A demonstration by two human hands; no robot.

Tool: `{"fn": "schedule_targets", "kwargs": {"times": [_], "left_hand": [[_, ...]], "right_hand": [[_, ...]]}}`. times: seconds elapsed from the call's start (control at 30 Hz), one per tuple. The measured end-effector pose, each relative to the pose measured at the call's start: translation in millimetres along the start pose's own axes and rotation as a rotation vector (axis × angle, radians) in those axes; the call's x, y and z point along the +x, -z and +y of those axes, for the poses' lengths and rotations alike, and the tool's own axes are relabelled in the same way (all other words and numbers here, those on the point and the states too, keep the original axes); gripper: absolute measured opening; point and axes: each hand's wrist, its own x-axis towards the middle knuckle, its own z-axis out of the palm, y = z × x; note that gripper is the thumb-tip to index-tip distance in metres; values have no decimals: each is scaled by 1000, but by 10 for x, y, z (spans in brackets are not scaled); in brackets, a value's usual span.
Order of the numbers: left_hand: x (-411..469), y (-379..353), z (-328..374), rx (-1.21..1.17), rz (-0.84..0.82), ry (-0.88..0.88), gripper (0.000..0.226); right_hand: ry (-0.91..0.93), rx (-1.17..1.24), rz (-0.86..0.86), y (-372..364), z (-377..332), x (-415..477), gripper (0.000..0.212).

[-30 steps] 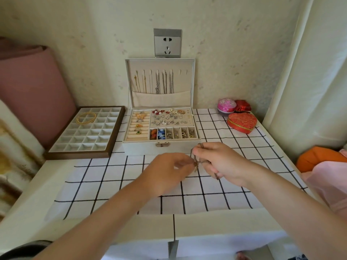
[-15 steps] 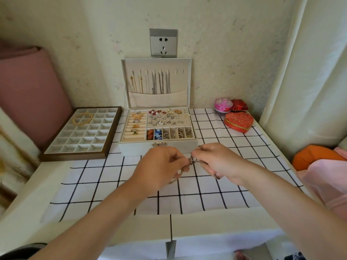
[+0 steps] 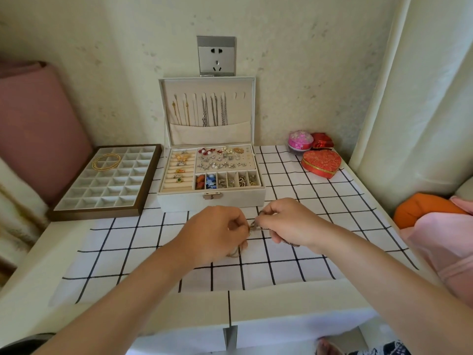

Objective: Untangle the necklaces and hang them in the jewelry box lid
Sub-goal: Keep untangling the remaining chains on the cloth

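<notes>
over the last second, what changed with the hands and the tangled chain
A loop of the tangled necklace has dropped below the left hand. The right hand and the left keep their grip on it. Jewelry box, tray and heart tin are unmoved.

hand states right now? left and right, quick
left hand: closed, pinching the tangled necklaces.
right hand: closed, pinching the same tangled necklaces.

blk/wht grid cloth (image 3: 294, 180), red heart tin (image 3: 321, 162)
</notes>
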Motion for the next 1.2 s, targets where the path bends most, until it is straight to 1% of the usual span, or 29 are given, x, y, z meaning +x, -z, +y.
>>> {"fn": "schedule_targets", "kwargs": {"times": [0.03, 0.1, 0.2, 0.23, 0.3, 0.33, 0.37, 0.4, 0.43, 0.5, 0.53, 0.57, 0.6, 0.67, 0.73, 0.83, 0.9, 0.97, 1.1, 1.2], "left_hand": [[14, -14, -9, -75, 22, 3, 12], [37, -18, -19, -213, 38, 41, 12], [51, 5, -15, -411, -15, 120, 14], [47, 12, -8, -437, -35, 124, 14], [46, 8, -2, -456, -70, 116, 14], [49, 0, -4, -453, -85, 111, 14], [56, -13, -14, -432, -97, 102, 14], [60, -24, -22, -392, -105, 87, 14], [61, -33, -34, -346, -106, 69, 14], [73, -49, -63, -300, -101, 43, 15], [78, -50, -73, -307, -98, 39, 15], [78, -49, -76, -327, -93, 41, 15], [81, -47, -76, -346, -83, 41, 16], [87, -36, -72, -356, -47, 41, 17], [83, -11, -60, -381, -31, 50, 16], [79, 39, -54, -370, -30, 50, 15], [80, 60, -54, -315, -21, 38, 15], [86, 68, -63, -303, -22, 39, 15], [80, 136, -72, -286, -58, -5, 14], [64, 179, -78, -198, -115, -29, 12]], "right_hand": [[-22, -19, -1, -7, 24, 11, 19], [-61, -129, 3, -13, 91, 38, 20], [-96, -266, 15, -2, 140, 65, 14], [-96, -289, 20, 2, 135, 60, 21], [-65, -351, 36, 5, 130, 54, 54], [-36, -381, 54, 17, 131, 47, 66], [4, -414, 73, 27, 128, 31, 72], [46, -464, 84, 37, 125, 16, 73], [97, -540, 83, 41, 126, 4, 70], [217, -688, 92, 31, 122, -7, 54], [272, -679, 107, 15, 130, -4, 43], [309, -587, 107, -2, 133, -7, 35], [310, -429, 82, -24, 120, -12, 31], [256, -112, -5, -53, 77, -26, 32], [201, 51, -58, -41, 43, -25, 32], [190, 133, -85, -24, 32, -27, 17], [201, 98, -56, -27, 33, -19, 4], [203, 60, -50, -41, 27, -11, 9], [147, 228, -118, -43, 30, 4, 4], [109, 253, -132, -61, 32, 14, 6]]}}
